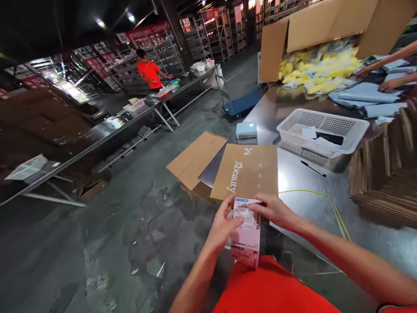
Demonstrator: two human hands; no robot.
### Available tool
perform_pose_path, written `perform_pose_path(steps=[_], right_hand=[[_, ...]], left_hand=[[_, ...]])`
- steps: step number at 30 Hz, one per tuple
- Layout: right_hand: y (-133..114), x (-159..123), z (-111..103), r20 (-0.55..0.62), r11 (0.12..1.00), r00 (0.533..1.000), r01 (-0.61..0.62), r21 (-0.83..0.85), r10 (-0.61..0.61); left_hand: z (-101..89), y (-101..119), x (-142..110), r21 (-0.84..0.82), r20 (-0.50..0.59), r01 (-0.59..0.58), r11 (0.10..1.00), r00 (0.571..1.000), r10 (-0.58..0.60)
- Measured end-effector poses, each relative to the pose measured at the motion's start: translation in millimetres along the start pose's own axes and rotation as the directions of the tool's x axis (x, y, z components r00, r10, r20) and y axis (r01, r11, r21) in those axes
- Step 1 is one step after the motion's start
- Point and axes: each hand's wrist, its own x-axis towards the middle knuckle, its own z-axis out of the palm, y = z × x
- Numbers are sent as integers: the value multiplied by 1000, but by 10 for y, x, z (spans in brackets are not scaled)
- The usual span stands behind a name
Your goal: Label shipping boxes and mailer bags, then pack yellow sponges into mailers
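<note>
Leftmost at the work position, a brown cardboard flap [197, 158] stands out past the table edge: flat, matte, stiff, creased along its length. Next, the left hand [223, 226] pinches the label strip [246, 239], thumb flat across the printed face, fingers behind. The strip is held in front of the body, above the red shirt [270, 291], its lower end hanging towards the cloth. It is a narrow rectangle of smooth white paper with dark print and barcodes. Expect negligible weight, ready bending and easy creasing or tearing; grip by the side edges, with light thumb pressure. Above it, a printed flap [257, 169] carries white lettering on plain board. The right hand [273, 211] pinches the strip's upper right edge between thumb and fingers. Further right, on the smooth, reflective metal table [291, 171], lie a slim dark pen [312, 168], a rigid white plastic basket [329, 119] with perforated walls, and a thin, flexible yellow strap [332, 203]. Rightmost, a cardboard stack [391, 167] presents rough, layered edges.
</note>
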Motion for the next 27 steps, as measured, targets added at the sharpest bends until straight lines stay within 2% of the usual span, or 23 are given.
perform_pose_path(steps=[3, 5, 7, 9, 11, 13, 15, 16, 17, 19, 22, 25, 27], right_hand=[[14, 73, 112, -31, 995, 999, 30, -98, -33], [62, 191, 107, -73, 984, 994, 67, -166, -80], [154, 391, 24, -153, 967, 982, 73, -243, -113], [261, 647, -116, -263, 927, 957, 18, -375, -126], [342, 898, -263, -309, 811, 940, -68, -582, -143], [370, 1086, -368, -273, 633, 952, -128, -764, -138], [353, 1196, -413, -267, 503, 957, -176, -846, -113], [338, 1231, -411, -276, 476, 955, -193, -858, -110], [324, 1258, -394, -273, 472, 955, -189, -861, -117], [317, 1298, -307, -188, 498, 971, -92, -862, -146], [353, 1259, -38, -66, 508, 982, 34, -861, -178], [384, 951, 312, 20, 497, 979, 120, -859, -202], [401, 626, 459, 188, 527, 945, 308, -792, -269]], left_hand=[[-53, -30, 219, 149, -201, -3, 989, 979, 33], [-113, -141, 344, 206, -269, 1, 979, 961, 56], [-214, -298, 397, 202, -265, 31, 979, 964, 24], [-356, -485, 353, 163, -201, 109, 981, 977, -75], [-532, -687, 214, 152, -137, 213, 965, 972, -193], [-726, -874, 12, 185, -92, 300, 936, 953, -288], [-916, -994, -188, 209, -83, 326, 922, 945, -315], [-1000, -1012, -265, 200, -102, 319, 927, 947, -304], [-1072, -998, -313, 170, -137, 300, 939, 951, -279], [-1165, -878, -310, 93, -252, 238, 967, 945, -208], [-1168, -567, -89, 89, -403, 126, 988, 911, -80], [-1060, -298, 182, 178, -422, 85, 980, 906, -2], [-980, -198, 280, 200, -407, 83, 976, 913, 6]])
